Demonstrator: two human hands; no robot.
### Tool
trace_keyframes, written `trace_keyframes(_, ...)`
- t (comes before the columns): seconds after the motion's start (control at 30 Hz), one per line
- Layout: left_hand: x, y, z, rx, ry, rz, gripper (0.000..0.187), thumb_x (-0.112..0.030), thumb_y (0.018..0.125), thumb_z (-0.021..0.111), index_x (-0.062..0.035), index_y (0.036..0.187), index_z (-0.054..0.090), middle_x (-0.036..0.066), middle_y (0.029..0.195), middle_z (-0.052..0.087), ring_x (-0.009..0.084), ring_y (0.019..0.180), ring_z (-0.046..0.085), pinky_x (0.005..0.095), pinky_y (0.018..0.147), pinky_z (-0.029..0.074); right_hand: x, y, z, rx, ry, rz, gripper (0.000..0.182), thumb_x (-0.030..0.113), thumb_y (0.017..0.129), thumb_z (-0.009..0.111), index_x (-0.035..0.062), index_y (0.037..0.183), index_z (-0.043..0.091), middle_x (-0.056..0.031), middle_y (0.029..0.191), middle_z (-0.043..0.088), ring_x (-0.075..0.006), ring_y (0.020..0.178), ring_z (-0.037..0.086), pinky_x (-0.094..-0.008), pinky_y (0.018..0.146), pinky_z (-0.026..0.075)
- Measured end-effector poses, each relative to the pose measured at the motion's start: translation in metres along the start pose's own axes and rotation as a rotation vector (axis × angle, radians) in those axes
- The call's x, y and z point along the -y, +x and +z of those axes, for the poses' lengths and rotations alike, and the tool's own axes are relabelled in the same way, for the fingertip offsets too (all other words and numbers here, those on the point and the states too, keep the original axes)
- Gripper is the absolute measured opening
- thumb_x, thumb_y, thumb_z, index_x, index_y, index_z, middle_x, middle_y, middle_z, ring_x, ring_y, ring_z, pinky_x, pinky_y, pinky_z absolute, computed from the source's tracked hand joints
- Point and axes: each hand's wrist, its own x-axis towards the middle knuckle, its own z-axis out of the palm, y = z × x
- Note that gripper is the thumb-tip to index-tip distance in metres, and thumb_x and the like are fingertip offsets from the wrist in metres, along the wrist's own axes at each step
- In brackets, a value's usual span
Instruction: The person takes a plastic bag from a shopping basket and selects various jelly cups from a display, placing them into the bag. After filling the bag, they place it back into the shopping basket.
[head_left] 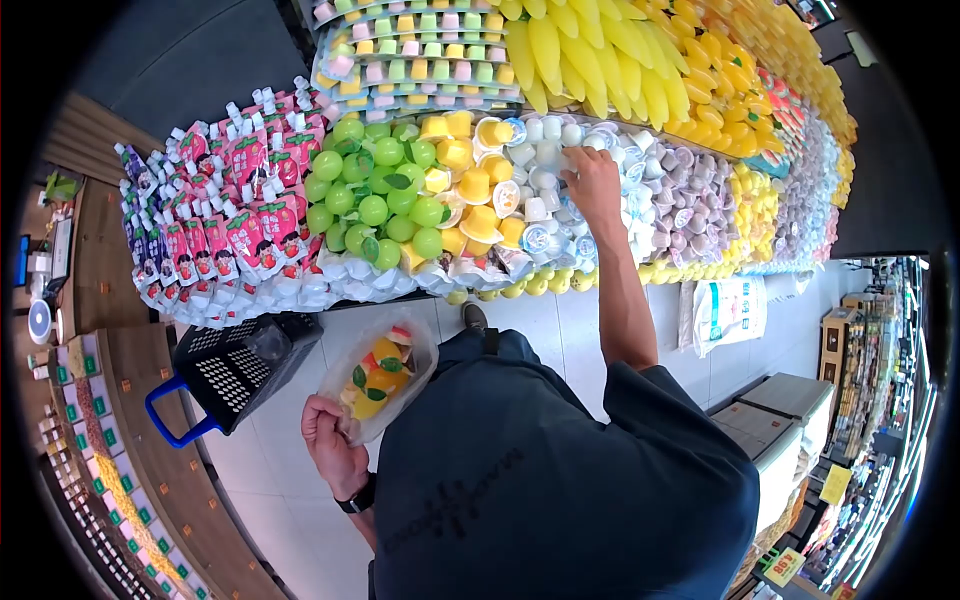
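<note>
My left hand (335,440), with a dark band at its wrist, grips the edge of a clear plastic bag (408,405). Yellow mango-shaped items (384,372) with green leaves and some red and pale pieces show inside the bag. Stretched over the display, my right hand (592,180) reaches into white jelly cups (545,178), its fingers bent down among them. Whether its fingertips hold a cup is too small to tell. Left of these cups lie yellow cups (475,186) and round green items (373,210).
A black basket (240,375) with a blue handle (170,425) stands on the floor at the left. Pink pouches (245,240) fill the display's left end. Purple-white cups (685,190) lie right of my right hand; yellow banana-shaped items (585,50) lie behind.
</note>
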Motion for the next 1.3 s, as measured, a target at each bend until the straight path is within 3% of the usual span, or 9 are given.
trace_keyframes(0.23, 0.003, 0.001, 0.0, 0.006, 0.015, -0.006, 0.017, 0.004, 0.088, 0.045, -0.0055, 0.076, 0.053, 0.0, 0.074, 0.053, 0.007, 0.065, 0.045, 0.019, 0.062, 0.037, -0.014, 0.005, -0.004, -0.162, 0.393, 0.223, 0.031, 0.006, 0.078, 0.071, 0.006, 0.108, 0.068, -0.0113, 0.089, 0.069, -0.0274, 0.081, 0.063, -0.0361, 0.075, 0.05)
trace_keyframes(0.33, 0.001, 0.002, 0.002, 0.01, 0.044, -0.008, 0.018, 0.004, 0.088, 0.045, -0.0055, 0.076, 0.053, 0.0, 0.073, 0.052, 0.0072, 0.065, 0.045, 0.0193, 0.062, 0.038, -0.017, 0.006, -0.016, -0.368, 1.024, 0.476, 0.029, 0.014, 0.093, 0.063, 0.0005, 0.119, 0.062, -0.0052, 0.095, 0.067, -0.0132, 0.079, 0.062, -0.0258, 0.071, 0.049)
trace_keyframes(0.37, 0.0, 0.002, 0.003, 0.024, 0.042, -0.014, 0.018, 0.004, 0.088, 0.045, -0.0055, 0.075, 0.053, 0.0, 0.073, 0.052, 0.0077, 0.066, 0.045, 0.0197, 0.063, 0.038, -0.018, 0.004, -0.02, -0.364, 1.02, 0.477, 0.029, 0.014, 0.093, 0.063, 0.0005, 0.119, 0.062, -0.0052, 0.095, 0.067, -0.0132, 0.079, 0.062, -0.0258, 0.071, 0.049)
trace_keyframes(0.43, 0.001, 0.001, 0.004, 0.023, 0.038, -0.022, 0.018, 0.004, 0.088, 0.045, -0.0054, 0.075, 0.053, 0.0, 0.073, 0.051, 0.0081, 0.067, 0.046, 0.0202, 0.064, 0.038, -0.012, -0.003, -0.033, -0.484, 1.713, 0.552, 0.031, 0.013, 0.097, 0.058, 0.0006, 0.125, 0.057, -0.0057, 0.101, 0.067, -0.0132, 0.081, 0.062, -0.0238, 0.072, 0.049)
trace_keyframes(0.57, 0.007, 0.003, 0.003, -0.08, 0.18, 0.015, 0.015, 0.0, 0.091, 0.046, -0.0062, 0.079, 0.051, 0.0, 0.077, 0.051, 0.009, 0.07, 0.047, 0.021, 0.066, 0.039, 0.025, -0.027, -0.037, -0.205, 2.15, 0.328, 0.027, 0.011, 0.099, 0.055, 0.002, 0.124, 0.054, -0.0065, 0.109, 0.065, -0.0132, 0.091, 0.061, -0.0246, 0.077, 0.049)
trace_keyframes(0.7, 0.0, 0.006, 0.008, 0.008, 0.121, 0.007, 0.017, 0.004, 0.09, 0.044, -0.0052, 0.079, 0.052, -0.001, 0.076, 0.052, 0.007, 0.066, 0.044, 0.0205, 0.059, 0.034, 0.123, -0.064, -0.038, 0.311, 1.933, 0.298, 0.026, 0.01, 0.094, 0.061, 0.0031, 0.119, 0.056, -0.0103, 0.116, 0.062, -0.0174, 0.106, 0.061, -0.0313, 0.09, 0.05)
trace_keyframes(0.83, -0.003, 0.005, 0.005, 0.052, -0.007, -0.037, 0.019, 0.005, 0.089, 0.042, -0.0051, 0.078, 0.053, -0.002, 0.074, 0.052, 0.0049, 0.062, 0.041, 0.0195, 0.056, 0.031, 0.203, -0.092, -0.026, 0.962, 1.42, -0.12, 0.03, 0.004, 0.09, 0.065, 0.0043, 0.119, 0.058, -0.0047, 0.112, 0.063, -0.0119, 0.096, 0.061, -0.0294, 0.082, 0.05)
trace_keyframes(1.13, -0.002, 0.002, 0.005, -0.003, -0.009, 0.013, 0.022, 0.007, 0.088, 0.04, -0.005, 0.077, 0.055, -0.001, 0.074, 0.054, 0.0043, 0.061, 0.043, 0.0186, 0.056, 0.033, 0.266, -0.143, 0.032, 1.2, 1.437, -0.242, 0.029, 0.011, 0.092, 0.059, 0.003, 0.12, 0.057, -0.0121, 0.106, 0.066, -0.0223, 0.098, 0.064, -0.0329, 0.085, 0.049)
trace_keyframes(1.3, 0.003, 0.003, 0.001, -0.009, -0.004, -0.057, 0.025, 0.01, 0.082, 0.038, -0.0048, 0.074, 0.057, -0.004, 0.07, 0.051, 0.0015, 0.062, 0.039, 0.018, 0.056, 0.028, 0.28, -0.149, 0.038, 1.139, 1.173, -0.608, 0.027, 0.012, 0.092, 0.057, 0.0035, 0.117, 0.058, -0.0159, 0.101, 0.065, -0.0331, 0.097, 0.063, -0.0401, 0.087, 0.047)
